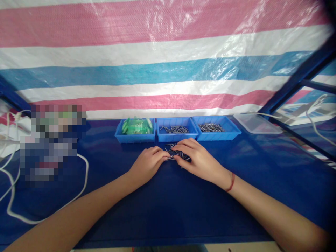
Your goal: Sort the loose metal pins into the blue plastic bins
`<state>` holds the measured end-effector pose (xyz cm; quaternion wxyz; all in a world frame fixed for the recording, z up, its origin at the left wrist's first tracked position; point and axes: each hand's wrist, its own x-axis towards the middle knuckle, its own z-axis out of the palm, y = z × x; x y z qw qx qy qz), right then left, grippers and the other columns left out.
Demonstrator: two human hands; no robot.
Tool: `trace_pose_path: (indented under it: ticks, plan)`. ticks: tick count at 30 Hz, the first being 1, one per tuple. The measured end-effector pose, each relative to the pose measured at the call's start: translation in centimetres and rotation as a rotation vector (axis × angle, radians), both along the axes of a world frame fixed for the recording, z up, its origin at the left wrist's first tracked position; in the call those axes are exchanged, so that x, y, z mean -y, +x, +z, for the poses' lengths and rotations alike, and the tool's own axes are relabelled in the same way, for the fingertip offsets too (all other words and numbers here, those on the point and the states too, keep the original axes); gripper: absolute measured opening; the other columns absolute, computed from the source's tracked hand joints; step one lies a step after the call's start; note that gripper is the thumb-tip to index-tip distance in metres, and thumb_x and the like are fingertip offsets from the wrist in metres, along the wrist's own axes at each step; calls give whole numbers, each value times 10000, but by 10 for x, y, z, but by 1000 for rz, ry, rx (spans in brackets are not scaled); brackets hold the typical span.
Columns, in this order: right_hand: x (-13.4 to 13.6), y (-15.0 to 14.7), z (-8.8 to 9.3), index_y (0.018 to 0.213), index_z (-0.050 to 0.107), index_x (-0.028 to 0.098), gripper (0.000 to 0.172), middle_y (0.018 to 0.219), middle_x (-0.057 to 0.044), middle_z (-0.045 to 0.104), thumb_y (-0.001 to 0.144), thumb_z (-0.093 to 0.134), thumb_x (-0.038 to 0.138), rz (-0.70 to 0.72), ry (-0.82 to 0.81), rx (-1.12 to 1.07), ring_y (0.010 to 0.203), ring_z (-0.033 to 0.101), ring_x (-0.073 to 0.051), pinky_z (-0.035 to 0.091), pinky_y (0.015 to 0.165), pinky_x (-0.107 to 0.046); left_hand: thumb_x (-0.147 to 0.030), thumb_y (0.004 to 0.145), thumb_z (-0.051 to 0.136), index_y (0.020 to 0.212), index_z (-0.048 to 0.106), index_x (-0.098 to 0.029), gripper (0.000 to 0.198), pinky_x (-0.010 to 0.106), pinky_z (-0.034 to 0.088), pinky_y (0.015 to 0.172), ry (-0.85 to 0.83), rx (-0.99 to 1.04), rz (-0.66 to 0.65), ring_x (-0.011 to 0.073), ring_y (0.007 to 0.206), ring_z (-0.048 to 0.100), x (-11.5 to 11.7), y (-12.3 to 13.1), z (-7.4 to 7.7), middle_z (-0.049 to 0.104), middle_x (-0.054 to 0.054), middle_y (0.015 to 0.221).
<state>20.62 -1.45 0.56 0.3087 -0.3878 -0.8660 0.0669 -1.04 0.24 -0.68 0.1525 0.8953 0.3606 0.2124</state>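
Observation:
A small heap of thin metal pins [181,154], which look like rivets or nails, lies on the blue table in front of me. My left hand [147,164] is at its left edge, thumb and fingers pinched together on a thin metal pin [170,157]. Arched over the heap from the right is my right hand [198,157], thumb and index fingertip apart. The right thumb tip comes close to the pinched pin; whether it touches cannot be made out. Part of the heap is hidden under the right fingers.
Behind the heap stand three blue bins: a left bin [135,138] with green plastic packets, a middle bin [177,137] and a right bin [222,134] with metal pins. A clear plastic lid [258,124] lies farther right. A white cable [86,168] curves across the left side.

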Motion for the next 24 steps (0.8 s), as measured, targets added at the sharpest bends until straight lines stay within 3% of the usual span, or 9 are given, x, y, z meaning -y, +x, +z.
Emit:
trace_pose_path:
  ticks: [8,16,24]
  plan:
    - [4,-8,-2,919,650,205,138,906,-72,662,909,514,227,90,-75,-97,852,591,-201,469,785,-367,-273,950,442,1016,636,-216,213,255,459,840,-100,230,-55,146,902,613,4,0,5,648,33,970]
    - [11,-15,4,854,624,207,115,818,-47,638,895,517,197,87,-176,-133,799,575,-184,450,750,-336,-305,847,609,892,653,-187,134,221,476,659,-246,436,121,121,689,616,8,7,6,685,4,803]
    - [15,-19,2,829,595,205,107,802,-32,630,897,514,189,58,-230,-308,794,576,-164,455,746,-307,-256,804,653,901,617,-166,137,255,525,766,-486,687,111,145,804,668,10,11,9,704,34,887]
